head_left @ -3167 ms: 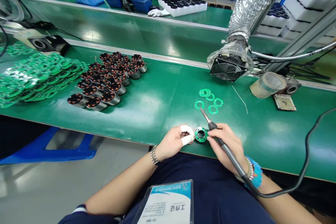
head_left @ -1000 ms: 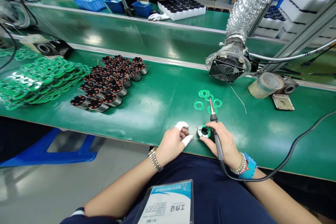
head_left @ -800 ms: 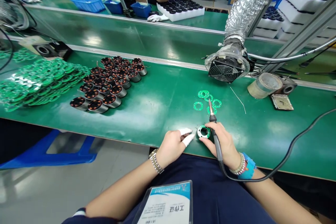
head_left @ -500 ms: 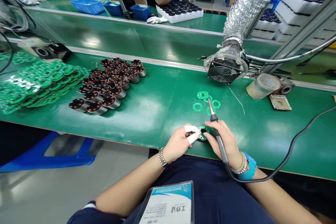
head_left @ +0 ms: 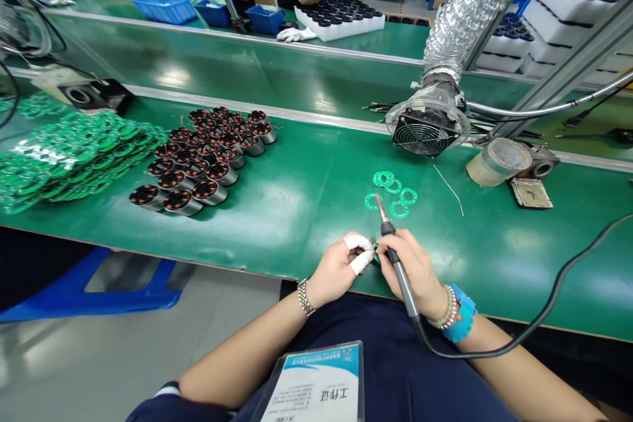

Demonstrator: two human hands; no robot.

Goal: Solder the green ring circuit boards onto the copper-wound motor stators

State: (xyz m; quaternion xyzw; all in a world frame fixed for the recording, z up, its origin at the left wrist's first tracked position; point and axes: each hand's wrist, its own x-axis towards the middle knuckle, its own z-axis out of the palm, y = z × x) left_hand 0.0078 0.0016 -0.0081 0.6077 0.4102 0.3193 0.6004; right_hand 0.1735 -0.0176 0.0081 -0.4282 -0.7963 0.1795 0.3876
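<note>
My left hand [head_left: 341,265], with white covers on two fingertips, pinches the edge of a small green circuit board [head_left: 376,253] near the bench's front edge. My right hand [head_left: 413,270] holds a soldering iron [head_left: 399,271], its tip pointing up and away from me. The thumb and fingertips of that hand also meet at the board, which they mostly hide. What lies beneath the board cannot be made out. Just beyond the hands, several loose green ring-shaped boards [head_left: 399,210] lie on the green bench top [head_left: 297,198].
Rows of copper-wound motor stators [head_left: 192,168] and a pile of green board panels [head_left: 74,151] stand to the left. A fan duct [head_left: 425,132] hangs ahead. A solder wire [head_left: 450,190], a round tub [head_left: 497,161] and the iron's cable [head_left: 548,293] are at right. Co-workers sit across the bench.
My right hand has moved left and closed in on the board, bringing the soldering iron left with it. The fingers now cover most of the board. My left hand stays nearly still.
</note>
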